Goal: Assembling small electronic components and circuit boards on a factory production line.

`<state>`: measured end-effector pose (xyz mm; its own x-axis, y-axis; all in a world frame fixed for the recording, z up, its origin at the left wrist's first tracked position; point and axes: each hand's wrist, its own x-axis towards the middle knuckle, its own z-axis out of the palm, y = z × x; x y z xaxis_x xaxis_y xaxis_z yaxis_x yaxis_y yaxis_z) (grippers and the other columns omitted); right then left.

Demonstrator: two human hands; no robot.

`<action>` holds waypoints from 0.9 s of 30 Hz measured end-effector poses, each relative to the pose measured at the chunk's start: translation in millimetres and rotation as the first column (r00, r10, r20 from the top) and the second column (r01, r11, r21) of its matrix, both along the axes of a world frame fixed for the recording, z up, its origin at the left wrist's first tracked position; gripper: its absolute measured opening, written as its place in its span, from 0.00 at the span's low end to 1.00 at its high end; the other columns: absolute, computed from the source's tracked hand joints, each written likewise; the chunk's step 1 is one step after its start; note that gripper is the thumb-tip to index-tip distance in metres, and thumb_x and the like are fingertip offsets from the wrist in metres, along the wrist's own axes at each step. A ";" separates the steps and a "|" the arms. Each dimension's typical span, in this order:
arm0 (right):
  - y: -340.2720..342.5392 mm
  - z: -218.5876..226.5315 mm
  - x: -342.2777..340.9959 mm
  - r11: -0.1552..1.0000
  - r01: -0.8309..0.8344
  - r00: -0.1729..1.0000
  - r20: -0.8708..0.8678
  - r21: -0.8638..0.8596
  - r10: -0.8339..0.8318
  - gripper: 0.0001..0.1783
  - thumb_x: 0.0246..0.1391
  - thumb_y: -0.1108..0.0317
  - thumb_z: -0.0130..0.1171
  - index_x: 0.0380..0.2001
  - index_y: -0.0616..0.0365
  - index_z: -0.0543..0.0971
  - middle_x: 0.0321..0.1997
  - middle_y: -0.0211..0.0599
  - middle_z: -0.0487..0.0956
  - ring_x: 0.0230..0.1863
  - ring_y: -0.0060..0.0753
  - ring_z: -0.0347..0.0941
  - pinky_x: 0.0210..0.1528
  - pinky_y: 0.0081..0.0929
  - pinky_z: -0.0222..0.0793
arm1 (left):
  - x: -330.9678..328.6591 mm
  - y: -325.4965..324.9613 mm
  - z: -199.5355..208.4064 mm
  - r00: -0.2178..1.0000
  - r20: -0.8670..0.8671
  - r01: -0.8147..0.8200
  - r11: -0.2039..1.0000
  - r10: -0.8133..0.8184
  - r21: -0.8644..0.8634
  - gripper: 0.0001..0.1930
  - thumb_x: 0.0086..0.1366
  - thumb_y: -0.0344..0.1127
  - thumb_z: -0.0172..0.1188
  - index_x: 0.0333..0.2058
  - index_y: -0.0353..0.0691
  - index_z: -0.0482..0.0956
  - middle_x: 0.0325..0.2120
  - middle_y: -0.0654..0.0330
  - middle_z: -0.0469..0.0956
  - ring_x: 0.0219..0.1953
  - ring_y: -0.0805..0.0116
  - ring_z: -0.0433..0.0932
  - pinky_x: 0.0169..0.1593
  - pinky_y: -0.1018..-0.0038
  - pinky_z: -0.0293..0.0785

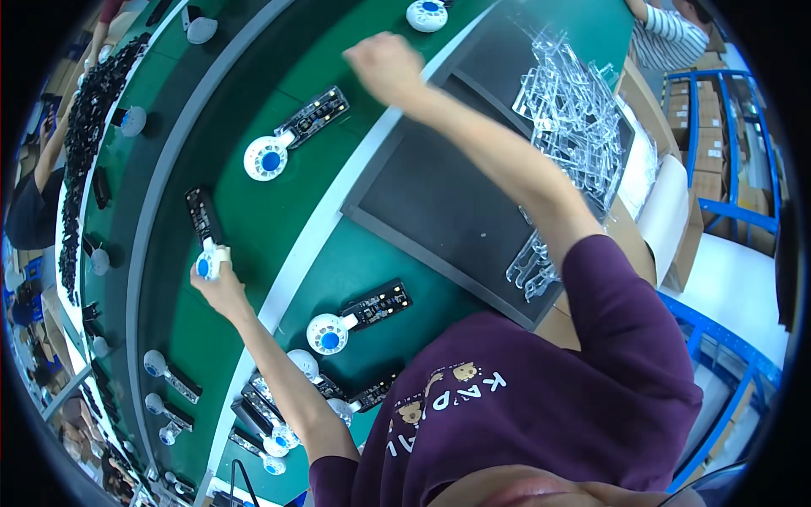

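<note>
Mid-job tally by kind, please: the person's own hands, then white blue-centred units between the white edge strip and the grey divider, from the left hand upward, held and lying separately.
Own hands, left hand and right hand: 2
Held unit: 1
Lying, lower unit and top unit: 2
Total: 5

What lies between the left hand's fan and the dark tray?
Between fan and tray, the head view shows bare green belt, then white rail.

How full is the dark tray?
Part full: clear plastic pieces lie heaped toward the right side of the tray, while much of its dark floor shows at the left.
</note>
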<state>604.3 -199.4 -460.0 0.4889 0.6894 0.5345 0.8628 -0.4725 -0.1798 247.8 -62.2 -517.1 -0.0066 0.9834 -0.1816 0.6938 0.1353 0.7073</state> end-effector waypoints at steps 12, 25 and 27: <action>-276.7 63.6 125.8 0.667 -0.122 0.974 0.040 -0.735 0.223 0.39 0.38 0.87 0.42 0.58 0.48 0.58 0.56 0.42 0.63 0.55 0.46 0.61 0.49 0.37 0.65 | -10.9 12.9 87.2 0.923 -0.280 0.382 0.538 -0.264 0.752 0.25 0.48 0.32 0.65 0.47 0.43 0.70 0.38 0.52 0.68 0.42 0.55 0.70 0.42 0.67 0.68; -265.2 51.6 169.2 0.616 -0.155 0.984 -0.066 -0.772 0.165 0.37 0.33 0.76 0.62 0.52 0.57 0.62 0.56 0.48 0.64 0.57 0.50 0.59 0.57 0.37 0.57 | -37.1 -94.9 68.3 0.742 0.215 0.545 0.758 -0.635 0.359 0.18 0.53 0.22 0.51 0.45 0.41 0.74 0.39 0.54 0.73 0.47 0.61 0.70 0.51 0.72 0.64; -260.0 58.9 164.8 0.569 -0.112 0.993 -0.068 -0.815 0.098 0.38 0.31 0.75 0.64 0.52 0.56 0.63 0.53 0.48 0.66 0.56 0.50 0.59 0.56 0.37 0.57 | -40.8 -113.3 78.7 0.653 0.071 0.703 0.638 -0.754 0.314 0.21 0.52 0.28 0.57 0.48 0.44 0.71 0.44 0.51 0.70 0.50 0.56 0.67 0.53 0.68 0.63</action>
<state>769.1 -459.4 -401.1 0.3866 0.8764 -0.2871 0.9168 -0.3314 0.2229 207.0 -175.5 -438.4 0.7384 0.6603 0.1369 0.3480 -0.5470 0.7614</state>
